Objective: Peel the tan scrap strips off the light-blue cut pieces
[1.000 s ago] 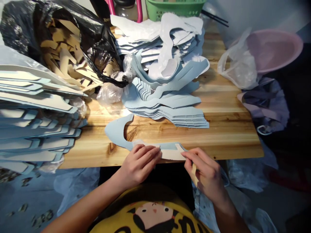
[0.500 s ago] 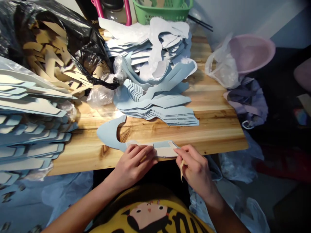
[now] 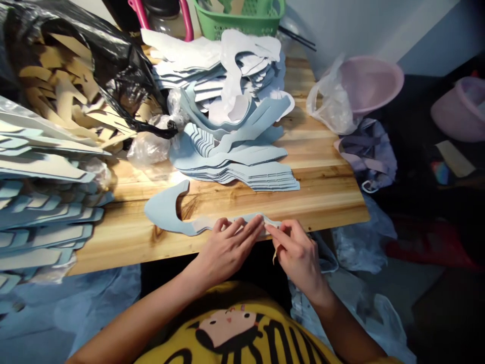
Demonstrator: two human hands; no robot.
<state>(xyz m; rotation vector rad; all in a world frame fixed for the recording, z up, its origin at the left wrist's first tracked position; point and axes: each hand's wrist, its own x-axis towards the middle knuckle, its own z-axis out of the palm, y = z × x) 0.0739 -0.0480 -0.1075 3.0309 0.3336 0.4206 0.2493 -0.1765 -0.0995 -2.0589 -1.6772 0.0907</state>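
We are looking down on a wooden desk (image 3: 326, 202) crowded with cut shapes: a black bag (image 3: 113, 55) of tan pieces (image 3: 64, 96) slumps at 10 o'clock, a tall stack of blue pieces (image 3: 38, 207) leans at 9 o'clock, and a loose pile of blue and white pieces (image 3: 235, 167) fills 12 o'clock. Behind that sits a green basket (image 3: 238, 15), while a pink basin (image 3: 369, 83) stands at 2 o'clock with a clear bag (image 3: 329, 101) against it. A single curved blue piece (image 3: 164, 210) lies apart at 6 o'clock, near the desk's front edge, its narrow end under both hands. The left hand (image 3: 227, 253) rests over that end, its fingers (image 3: 246, 227) spread and pressing down. The right hand (image 3: 295, 258) has its fingers (image 3: 278, 232) closed in a pinch at the tip, and a thin tan strip (image 3: 275, 258) hangs below them, though we cannot tell exactly what they grip. The thin end could crease or tear if pulled sharply, and the pinch could slip off so narrow an edge. With the piece this close to the edge, a careless tug could also drag it off the desk.
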